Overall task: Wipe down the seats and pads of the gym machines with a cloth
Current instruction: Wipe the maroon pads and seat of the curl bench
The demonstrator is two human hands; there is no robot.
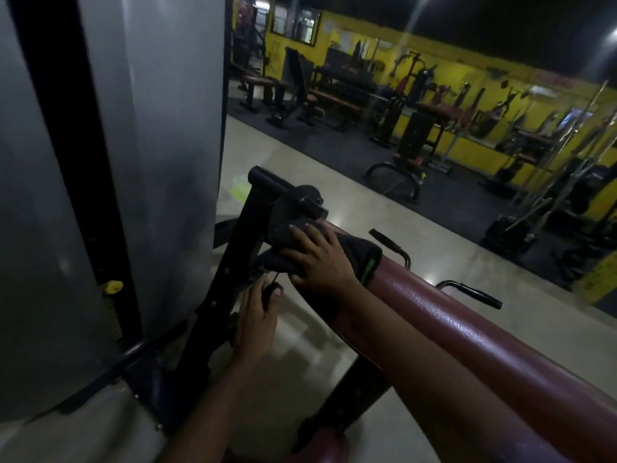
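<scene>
A long red pad sits on a black frame. A dark cloth lies over its far end. Our right hand presses it flat, fingers spread. Our left hand is below; we cannot tell its grip

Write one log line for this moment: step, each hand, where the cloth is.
step: wipe pad end | right hand: flat on cloth | left hand: low by frame, grip unclear

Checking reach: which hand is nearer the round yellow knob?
Left. Left hand is right of the round yellow knob; right hand lies farther right, pressing the black cloth.
</scene>
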